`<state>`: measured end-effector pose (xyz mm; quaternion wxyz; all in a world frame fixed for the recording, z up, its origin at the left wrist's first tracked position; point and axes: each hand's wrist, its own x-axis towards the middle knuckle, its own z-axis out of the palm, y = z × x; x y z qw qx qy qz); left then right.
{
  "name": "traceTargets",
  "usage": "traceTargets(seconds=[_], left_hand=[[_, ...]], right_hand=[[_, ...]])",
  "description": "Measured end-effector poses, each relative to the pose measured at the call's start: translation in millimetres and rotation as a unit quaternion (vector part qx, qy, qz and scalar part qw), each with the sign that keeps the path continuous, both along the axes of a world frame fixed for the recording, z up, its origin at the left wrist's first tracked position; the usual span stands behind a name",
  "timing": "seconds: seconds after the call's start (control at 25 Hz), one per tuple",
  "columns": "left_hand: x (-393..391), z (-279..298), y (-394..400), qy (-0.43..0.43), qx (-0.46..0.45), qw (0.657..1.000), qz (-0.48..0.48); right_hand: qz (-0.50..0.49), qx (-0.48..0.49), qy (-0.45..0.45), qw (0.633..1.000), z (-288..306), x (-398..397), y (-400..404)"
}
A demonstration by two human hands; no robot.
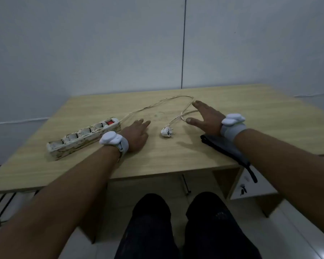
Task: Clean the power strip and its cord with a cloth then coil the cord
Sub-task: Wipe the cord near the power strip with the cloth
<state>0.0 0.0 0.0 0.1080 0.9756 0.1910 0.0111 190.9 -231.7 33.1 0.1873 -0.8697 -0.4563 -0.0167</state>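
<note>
Strip, with four sockets and a red switch, lies diagonally on the left of the bench; its casing looks heavily stained. Judged a rigid, light plastic bar, best held by its long sides, clear of the sockets. Cord runs from the switch end, loops toward the far edge and returns to the plug, which lies free at centre. The cord is thin and limp; it should slide through a pinched cloth and is best coiled starting from the plug or the strip end. Cloth, dark and soft, lies at the near right edge, partly under the right forearm and hanging off the bench. Left hand lies flat, palm down, beside the strip's switch end, fingers released and holding nothing. Right hand is spread above the cord loop, fingers straight and thumb out, grasping nothing; whether it touches the cord cannot be told. Each wrist wears a white band.
</note>
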Motion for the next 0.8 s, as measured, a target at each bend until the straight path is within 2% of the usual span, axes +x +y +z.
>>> traceTargets(seconds=[0.28,0.48,0.64,0.8], left_hand=[[-9,-8,-4,0.037,0.034,0.999,0.016],[-11,-8,-2,0.029,0.028,0.999,0.017],[-12,-7,-2,0.027,0.023,0.999,0.016],[-12,-6,-4,0.024,0.016,0.999,0.014]], right_hand=[[-0.107,-0.095,-0.033,0.989,-30,-16,-31],[-0.154,-0.114,-0.056,0.98,-33,-19,-38],[-0.202,-0.114,-0.031,0.972,-34,-18,-41],[-0.179,-0.1,-0.031,0.978,-32,-13,-39]])
